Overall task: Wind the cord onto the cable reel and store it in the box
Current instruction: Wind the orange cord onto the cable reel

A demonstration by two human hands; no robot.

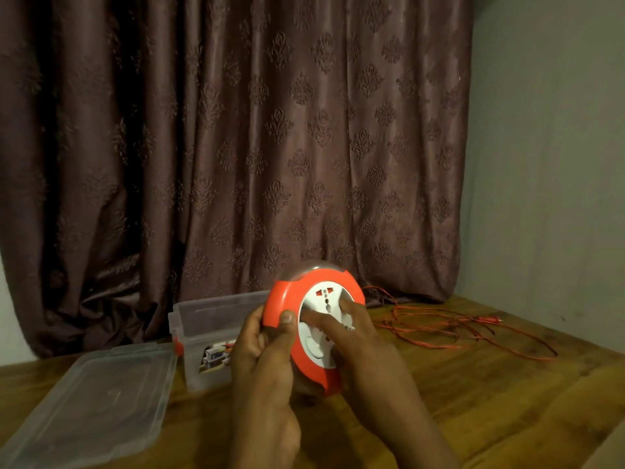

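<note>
The winding has hardly got anywhere, by the look of it: nearly all of the orange cord (pixel 449 328) lies in loose tangled loops on the wooden counter (pixel 507 401), right of centre in the frame, with its plug end out toward the far right. Still to do, I'd say, is almost the whole wind, then setting the reel into the box (pixel 209 330), which stands open just left of the hands with its clear lid (pixel 91 401) lying flat at the lower left.

The cable reel (pixel 314 326) is in both hands, low in the middle of the frame, lifted off the counter. It is tipped up on edge, its white socket face turned toward the person and slightly up; the axis through its hub runs roughly toward the camera, and the disc leans to the upper right.

The left hand (pixel 267 353) has its fingers closed around the orange rim, thumb pressed on the front edge. The right hand (pixel 358 336) has its fingers laid on the white centre, seemingly gripping it to turn it. The cord leaves the reel behind its right side.
</note>
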